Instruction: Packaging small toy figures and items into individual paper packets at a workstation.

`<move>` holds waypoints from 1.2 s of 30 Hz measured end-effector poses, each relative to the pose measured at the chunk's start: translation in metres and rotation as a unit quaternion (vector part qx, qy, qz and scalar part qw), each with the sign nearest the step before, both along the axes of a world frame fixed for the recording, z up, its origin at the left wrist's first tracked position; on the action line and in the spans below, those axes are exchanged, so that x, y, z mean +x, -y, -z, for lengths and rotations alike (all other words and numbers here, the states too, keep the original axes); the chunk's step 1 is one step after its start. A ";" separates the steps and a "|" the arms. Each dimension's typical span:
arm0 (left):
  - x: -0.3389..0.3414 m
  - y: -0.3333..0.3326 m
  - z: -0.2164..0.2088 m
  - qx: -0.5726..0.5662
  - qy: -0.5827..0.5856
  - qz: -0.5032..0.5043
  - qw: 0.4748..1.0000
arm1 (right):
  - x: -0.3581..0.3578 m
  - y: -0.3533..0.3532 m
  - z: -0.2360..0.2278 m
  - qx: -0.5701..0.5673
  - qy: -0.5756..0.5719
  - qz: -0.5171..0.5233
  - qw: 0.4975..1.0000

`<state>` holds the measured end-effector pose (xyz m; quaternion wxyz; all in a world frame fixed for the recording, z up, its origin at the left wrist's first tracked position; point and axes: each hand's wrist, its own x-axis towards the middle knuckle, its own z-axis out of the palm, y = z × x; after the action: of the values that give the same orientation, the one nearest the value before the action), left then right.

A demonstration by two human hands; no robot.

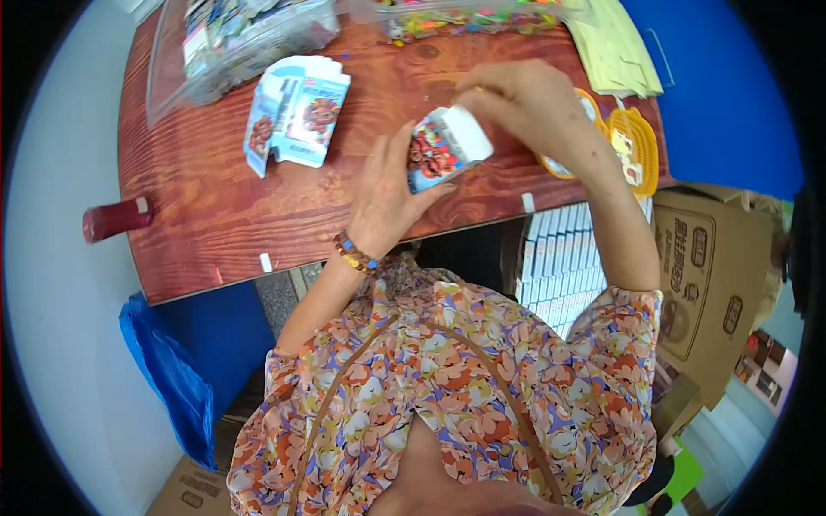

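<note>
White and blue printed cardboard, folded into a small box [446,148], sits above the reddish wooden table [215,215], clasped from below by the left hand [389,193] while the right hand [525,99] pinches its top flap. Flat unfolded cartons [297,116] lie to the left, yellow plastic trays [632,146] to the right. Squeezing too hard could crease the thin flap or crush a corner.

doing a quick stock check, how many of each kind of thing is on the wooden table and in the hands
small printed carton, in both hands: 1
stack of flat printed cartons: 1
clear plastic bags of goods: 2
yellow baskets: 2
dark red cylinder at the table's left edge: 1
pale yellow sheets: 1 pile
total: 8
</note>
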<state>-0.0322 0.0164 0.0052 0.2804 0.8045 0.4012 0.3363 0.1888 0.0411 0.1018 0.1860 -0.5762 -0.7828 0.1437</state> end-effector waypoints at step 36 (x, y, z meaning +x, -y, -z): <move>0.033 0.022 0.003 -0.022 -0.118 0.117 0.986 | 0.132 0.086 0.075 -0.116 -0.338 0.350 0.866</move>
<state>0.0005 -0.0051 0.0026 0.2864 0.8736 0.3415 0.1953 0.3206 -0.0448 0.0266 0.4086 -0.7460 -0.3969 0.3451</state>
